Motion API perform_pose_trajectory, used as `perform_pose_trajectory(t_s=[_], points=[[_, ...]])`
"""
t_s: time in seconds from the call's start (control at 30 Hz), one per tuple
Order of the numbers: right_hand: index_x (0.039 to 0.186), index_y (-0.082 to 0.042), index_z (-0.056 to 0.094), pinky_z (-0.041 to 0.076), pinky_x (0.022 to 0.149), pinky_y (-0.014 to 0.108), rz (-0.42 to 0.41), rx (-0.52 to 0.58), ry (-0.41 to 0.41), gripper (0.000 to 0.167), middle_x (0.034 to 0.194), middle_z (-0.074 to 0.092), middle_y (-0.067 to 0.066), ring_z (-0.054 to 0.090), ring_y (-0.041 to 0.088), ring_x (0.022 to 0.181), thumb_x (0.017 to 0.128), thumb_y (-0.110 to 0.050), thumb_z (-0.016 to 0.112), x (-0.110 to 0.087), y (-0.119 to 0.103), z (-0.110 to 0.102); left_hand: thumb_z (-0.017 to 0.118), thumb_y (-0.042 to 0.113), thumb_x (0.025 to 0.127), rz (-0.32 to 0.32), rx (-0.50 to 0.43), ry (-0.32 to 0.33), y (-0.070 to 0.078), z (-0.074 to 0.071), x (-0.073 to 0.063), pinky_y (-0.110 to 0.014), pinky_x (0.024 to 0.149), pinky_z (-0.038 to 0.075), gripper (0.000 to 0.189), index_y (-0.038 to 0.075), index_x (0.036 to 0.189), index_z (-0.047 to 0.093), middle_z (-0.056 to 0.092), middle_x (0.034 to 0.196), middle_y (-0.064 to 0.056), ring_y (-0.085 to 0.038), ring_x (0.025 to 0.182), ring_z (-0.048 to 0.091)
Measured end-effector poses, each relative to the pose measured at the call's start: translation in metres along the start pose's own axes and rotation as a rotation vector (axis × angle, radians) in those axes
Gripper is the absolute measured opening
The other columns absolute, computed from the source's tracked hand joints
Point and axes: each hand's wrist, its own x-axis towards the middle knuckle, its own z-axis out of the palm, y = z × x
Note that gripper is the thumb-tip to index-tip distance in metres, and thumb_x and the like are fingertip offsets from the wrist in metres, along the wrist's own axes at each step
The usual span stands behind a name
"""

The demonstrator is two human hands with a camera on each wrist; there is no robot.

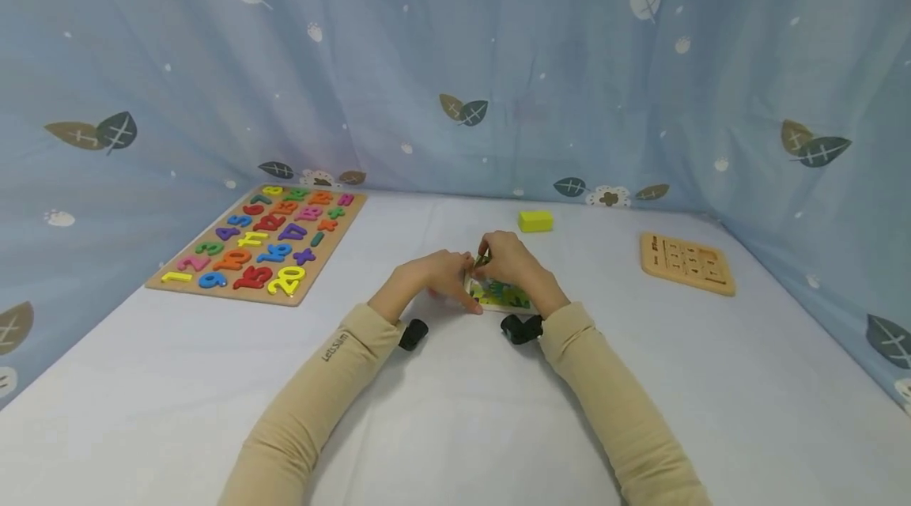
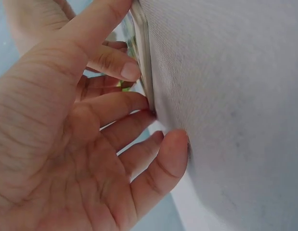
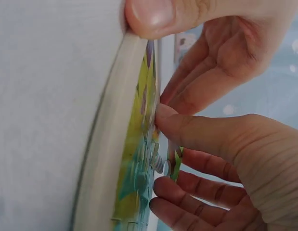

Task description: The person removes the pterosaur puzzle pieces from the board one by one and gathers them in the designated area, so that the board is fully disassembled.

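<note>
A small wood-edged jigsaw puzzle (image 1: 501, 296) with a green picture lies flat at the middle of the white table. My left hand (image 1: 444, 273) holds its left side, the thumb at the near edge; the left wrist view shows fingertips against the pale frame (image 2: 144, 53). Over the puzzle, my right hand (image 1: 511, 259) pinches a thin green-patterned puzzle piece (image 3: 176, 161), tilted up off the picture. In the right wrist view the left thumb (image 3: 151, 14) presses the board's corner. Part of the picture is hidden under both hands.
At the left lies a wooden number board (image 1: 313, 253) filled with colourful numerals. Behind the puzzle sits a yellow block (image 1: 535, 221). A wooden board with carved digits (image 1: 686, 262) lies at the right. A blue leaf-print curtain (image 1: 541, 55) closes off the table's back and sides.
</note>
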Motion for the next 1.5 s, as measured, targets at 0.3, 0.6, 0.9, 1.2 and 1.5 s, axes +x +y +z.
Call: perform_pose_trajectory(t_s=[0.3,0.6,0.9,1.2,1.5], points=[[0.099,0.000,0.067,0.052,0.071,0.032,-0.094,-0.028,0.085,0.028,0.091,0.069,0.012,0.061,0.020,0.077,0.082,-0.019,0.077,-0.003,-0.002,0.002,0.075,0.055,0.076,-0.016,-0.024,0.002,-0.003,0.001,-0.002,-0.024,0.053,0.045,0.103,0.013,0.154,0.022,0.041,0.150,-0.010,-0.014,0.058,0.052],[0.099,-0.001,0.072,0.054,0.074,0.034,-0.139,-0.105,0.093,0.021,0.095,0.071,0.012,0.065,0.022,0.082,0.086,-0.017,0.072,-0.007,-0.002,-0.010,0.074,0.055,0.077,-0.002,-0.024,0.009,-0.002,0.002,-0.002,-0.025,0.054,0.047,0.100,0.013,0.154,0.025,0.032,0.156,-0.010,-0.014,0.062,0.052],[0.101,-0.002,0.074,0.053,0.082,0.041,-0.022,-0.048,0.046,0.023,0.102,0.071,0.014,0.064,0.027,0.094,0.084,-0.017,0.074,-0.013,0.024,-0.032,0.073,0.055,0.078,-0.011,0.001,-0.006,-0.003,0.001,0.001,-0.024,0.059,0.048,0.097,0.014,0.153,0.028,0.016,0.162,-0.005,-0.021,0.106,0.054],[0.098,-0.001,0.075,0.052,0.073,0.035,0.076,-0.058,0.003,0.024,0.096,0.072,0.014,0.062,0.024,0.086,0.079,-0.015,0.077,-0.021,0.041,-0.049,0.074,0.053,0.079,-0.004,0.010,-0.003,-0.002,-0.001,0.001,-0.023,0.059,0.048,0.096,0.012,0.153,0.028,0.016,0.162,-0.007,-0.024,0.123,0.046],[0.094,-0.002,0.075,0.048,0.066,0.029,0.171,-0.076,-0.049,0.021,0.091,0.070,0.011,0.057,0.021,0.077,0.076,-0.013,0.079,-0.023,0.057,-0.052,0.074,0.051,0.079,0.001,-0.003,0.000,-0.002,-0.001,0.000,-0.024,0.060,0.047,0.094,0.012,0.152,0.030,0.022,0.161,-0.006,-0.024,0.122,0.045]])
